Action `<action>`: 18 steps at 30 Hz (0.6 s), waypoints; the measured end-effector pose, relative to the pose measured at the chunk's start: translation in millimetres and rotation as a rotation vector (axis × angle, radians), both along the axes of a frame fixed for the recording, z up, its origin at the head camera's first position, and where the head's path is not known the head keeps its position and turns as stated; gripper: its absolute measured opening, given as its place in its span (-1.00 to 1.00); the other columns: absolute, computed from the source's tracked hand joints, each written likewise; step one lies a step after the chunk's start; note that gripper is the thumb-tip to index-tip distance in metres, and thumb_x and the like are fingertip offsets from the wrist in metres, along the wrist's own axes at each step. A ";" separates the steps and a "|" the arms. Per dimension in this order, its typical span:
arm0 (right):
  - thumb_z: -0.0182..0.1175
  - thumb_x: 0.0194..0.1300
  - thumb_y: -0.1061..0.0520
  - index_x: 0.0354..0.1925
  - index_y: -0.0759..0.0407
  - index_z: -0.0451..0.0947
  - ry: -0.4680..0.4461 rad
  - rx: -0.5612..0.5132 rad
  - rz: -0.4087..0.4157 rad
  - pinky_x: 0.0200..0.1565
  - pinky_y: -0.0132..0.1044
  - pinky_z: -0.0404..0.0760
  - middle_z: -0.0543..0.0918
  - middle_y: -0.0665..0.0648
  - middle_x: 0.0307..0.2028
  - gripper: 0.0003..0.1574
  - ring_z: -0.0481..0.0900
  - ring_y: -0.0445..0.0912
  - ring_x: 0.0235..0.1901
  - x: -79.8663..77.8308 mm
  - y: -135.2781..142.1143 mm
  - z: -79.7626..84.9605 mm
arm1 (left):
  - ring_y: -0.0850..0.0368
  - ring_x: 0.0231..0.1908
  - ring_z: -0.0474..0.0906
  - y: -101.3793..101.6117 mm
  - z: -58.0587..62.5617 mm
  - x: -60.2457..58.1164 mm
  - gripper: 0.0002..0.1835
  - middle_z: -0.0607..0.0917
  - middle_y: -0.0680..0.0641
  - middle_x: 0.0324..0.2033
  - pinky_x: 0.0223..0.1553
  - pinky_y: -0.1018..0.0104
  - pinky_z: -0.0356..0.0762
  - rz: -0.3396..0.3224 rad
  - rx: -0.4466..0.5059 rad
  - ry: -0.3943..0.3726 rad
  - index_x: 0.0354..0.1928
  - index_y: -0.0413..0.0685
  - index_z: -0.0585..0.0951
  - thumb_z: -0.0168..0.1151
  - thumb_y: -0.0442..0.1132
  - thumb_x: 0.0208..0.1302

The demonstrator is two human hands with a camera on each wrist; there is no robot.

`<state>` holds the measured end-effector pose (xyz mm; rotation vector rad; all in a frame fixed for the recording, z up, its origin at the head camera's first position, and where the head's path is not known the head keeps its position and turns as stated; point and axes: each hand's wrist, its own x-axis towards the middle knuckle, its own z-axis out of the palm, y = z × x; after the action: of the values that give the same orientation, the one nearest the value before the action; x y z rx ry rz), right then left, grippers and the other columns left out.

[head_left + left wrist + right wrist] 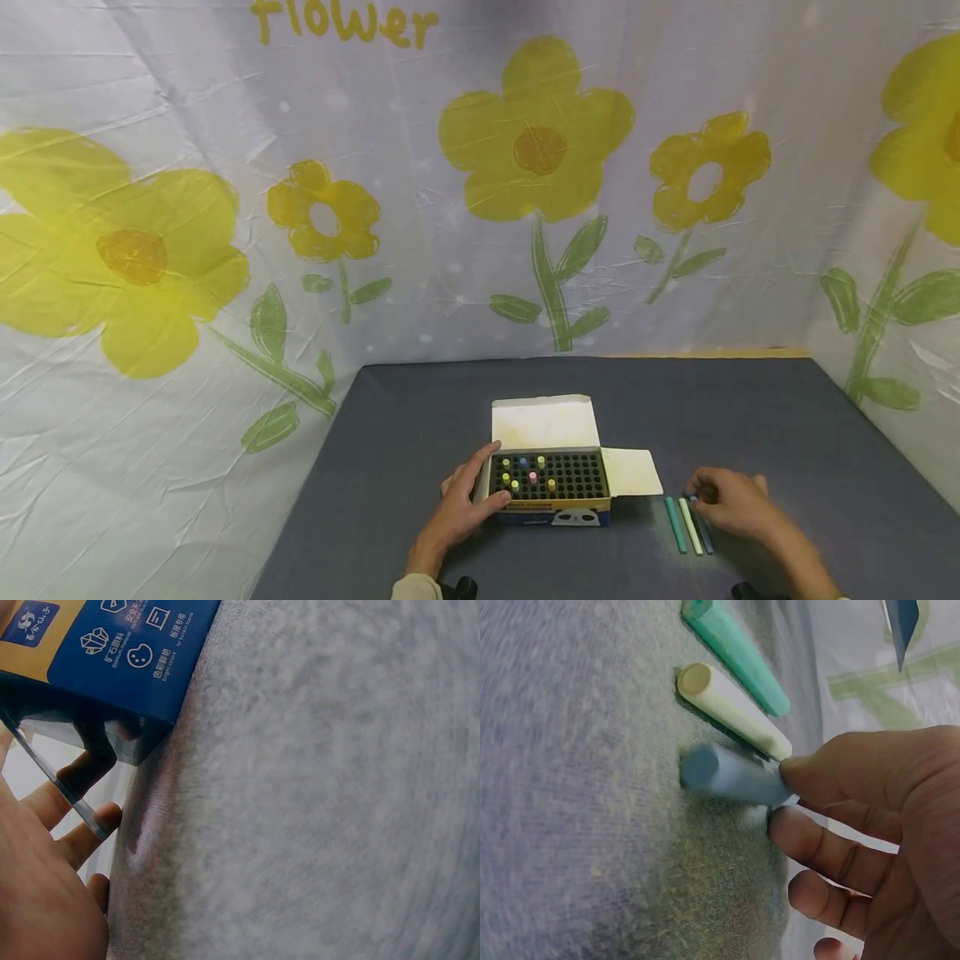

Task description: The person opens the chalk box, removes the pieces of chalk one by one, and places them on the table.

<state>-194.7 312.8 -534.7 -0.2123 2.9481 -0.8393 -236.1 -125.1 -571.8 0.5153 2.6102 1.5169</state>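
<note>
An open chalk box (517,518) stands on the dark table, with several chalk sticks upright in its grid of holes, mostly at the left. Around the box's left end, my left hand (459,502) holds it with the thumb at the front corner and the index finger near the back one. In the right wrist view, my right hand (877,825) pinches a blue chalk stick (739,777) between thumb and index finger, close to the cloth. Beside it lie a pale yellow chalk stick (731,706) and a green chalk stick (739,654).
The box's white lid (544,423) is folded back, and a side flap (632,472) sticks out to the right, towards the loose chalks. A dark cloth covers the table (420,417). Behind it hangs a white curtain (420,275) with yellow flowers.
</note>
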 end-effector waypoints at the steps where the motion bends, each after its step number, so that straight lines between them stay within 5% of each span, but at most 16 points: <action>1: 0.39 0.22 0.15 -0.24 0.00 0.67 -0.002 0.007 -0.002 -0.22 -0.08 0.11 0.72 -0.09 -0.34 -0.87 0.56 -0.19 -0.36 -0.1 -0.6 0.4 | -0.20 0.47 0.25 0.0 -0.2 -0.2 -0.21 0.35 0.04 0.51 0.30 -0.44 -0.11 0.001 -0.002 0.001 0.51 0.62 0.24 0.33 0.12 0.28; 11: 0.37 0.26 0.11 -0.19 -0.02 0.69 -0.011 0.037 -0.009 -0.21 -0.08 0.12 0.73 -0.09 -0.30 -0.87 0.57 -0.18 -0.33 -0.2 0.4 2.0 | -0.18 0.44 0.27 0.5 0.9 -1.2 -0.21 0.37 0.04 0.50 0.30 -0.44 -0.10 0.000 0.002 0.017 0.51 0.59 0.25 0.34 0.11 0.27; 18: 0.32 0.36 0.09 -0.19 -0.03 0.68 0.121 -0.102 -0.009 -0.15 -0.01 0.13 0.71 -0.19 -0.43 -0.94 0.52 -0.37 -0.45 0.9 1.4 3.5 | -0.19 0.44 0.27 0.3 0.6 0.0 -0.22 0.38 0.02 0.49 0.30 -0.44 -0.11 0.000 0.004 0.009 0.51 0.57 0.26 0.34 0.11 0.27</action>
<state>-193.8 314.2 -531.2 -0.2644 3.0219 -1.0149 -236.1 -124.7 -571.2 0.5237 2.6142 1.5232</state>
